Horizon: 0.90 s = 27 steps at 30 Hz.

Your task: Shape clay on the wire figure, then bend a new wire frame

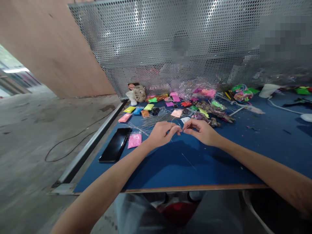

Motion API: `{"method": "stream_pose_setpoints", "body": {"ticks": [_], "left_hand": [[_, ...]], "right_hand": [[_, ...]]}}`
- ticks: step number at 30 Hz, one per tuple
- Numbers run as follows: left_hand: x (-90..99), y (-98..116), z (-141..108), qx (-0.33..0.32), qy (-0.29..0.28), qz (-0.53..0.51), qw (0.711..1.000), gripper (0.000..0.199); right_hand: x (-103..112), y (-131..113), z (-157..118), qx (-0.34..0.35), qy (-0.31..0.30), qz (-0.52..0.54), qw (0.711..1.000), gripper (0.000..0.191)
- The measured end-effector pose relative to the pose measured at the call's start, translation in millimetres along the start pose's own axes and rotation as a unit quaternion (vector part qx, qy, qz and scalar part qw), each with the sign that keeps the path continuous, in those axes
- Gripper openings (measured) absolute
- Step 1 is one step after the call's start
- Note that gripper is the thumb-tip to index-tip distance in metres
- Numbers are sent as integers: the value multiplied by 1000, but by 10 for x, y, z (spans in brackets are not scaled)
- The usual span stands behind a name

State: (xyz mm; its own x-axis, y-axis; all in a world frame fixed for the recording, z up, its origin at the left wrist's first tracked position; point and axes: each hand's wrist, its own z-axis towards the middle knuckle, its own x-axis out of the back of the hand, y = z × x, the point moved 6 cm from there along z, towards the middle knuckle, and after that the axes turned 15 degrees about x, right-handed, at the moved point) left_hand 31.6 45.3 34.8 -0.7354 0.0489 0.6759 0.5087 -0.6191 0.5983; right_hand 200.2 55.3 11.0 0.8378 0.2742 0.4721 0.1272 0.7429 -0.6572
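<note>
Both my hands meet over the middle of the blue table, fingertips almost touching. My left hand point(163, 132) is closed in a pinch on a thin metal wire point(186, 157), whose loose end slants down toward me above the tabletop. From the right, my right hand point(201, 130) pinches the same wire, which bends in a small loop above the fingers. A bundle of straight thin wires point(156, 121) lies just beyond my left hand. Near my left wrist rest a pink clay packet point(135, 140) and a black smartphone point(115, 144).
Several coloured clay packets point(145, 113) are spread behind the hands. Brownish twisted figures point(214, 112) lie to the right of them. Farther back are clear plastic bags point(186, 91) and a white cup point(268, 91) with a cord. A perforated metal panel point(156, 42) closes off the table's back.
</note>
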Motion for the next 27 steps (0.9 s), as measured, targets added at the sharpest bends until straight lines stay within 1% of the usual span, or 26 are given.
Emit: {"method": "stream_pose_setpoints", "body": {"ticks": [3,6,8,10,11,13,15,16,19,21,22,24,27], "left_hand": [[40,-59,20,30,17,-22,999,51],[61,-139,41,76,31,-67,994,54],[42,-185,49,107,33,-112,987,55],[-2,-225,54,136,27,-172,975,55],[-31,-241,55,148,21,-202,968,55],[-97,-259,60,163,-2,-244,956,55],[-153,-260,64,165,-27,-256,952,52],[-171,-257,65,163,-36,-256,952,50],[-193,-246,67,154,-49,-248,955,45],[-191,-240,72,151,-53,-246,956,44],[-187,-239,75,152,-54,-248,955,45],[-180,-239,83,151,-61,-263,951,46],[-194,-233,86,144,-97,-291,941,43]], "right_hand": [[24,-10,-3,17,-4,-28,999,23],[56,-36,-7,33,11,-80,996,28],[77,-56,-9,44,28,-112,992,35],[76,-89,-6,71,27,-135,988,42],[70,-108,-3,88,21,-146,985,43],[58,-144,2,120,6,-175,977,33],[37,-156,7,137,-14,-200,970,19],[21,-149,10,139,-26,-205,968,17],[-29,-81,11,115,-65,-205,970,19],[-44,-33,9,104,-78,-203,971,17],[-42,-24,9,110,-78,-202,970,17],[-22,-36,11,146,-70,-201,966,16],[24,-67,9,196,-59,-209,956,14]]}}
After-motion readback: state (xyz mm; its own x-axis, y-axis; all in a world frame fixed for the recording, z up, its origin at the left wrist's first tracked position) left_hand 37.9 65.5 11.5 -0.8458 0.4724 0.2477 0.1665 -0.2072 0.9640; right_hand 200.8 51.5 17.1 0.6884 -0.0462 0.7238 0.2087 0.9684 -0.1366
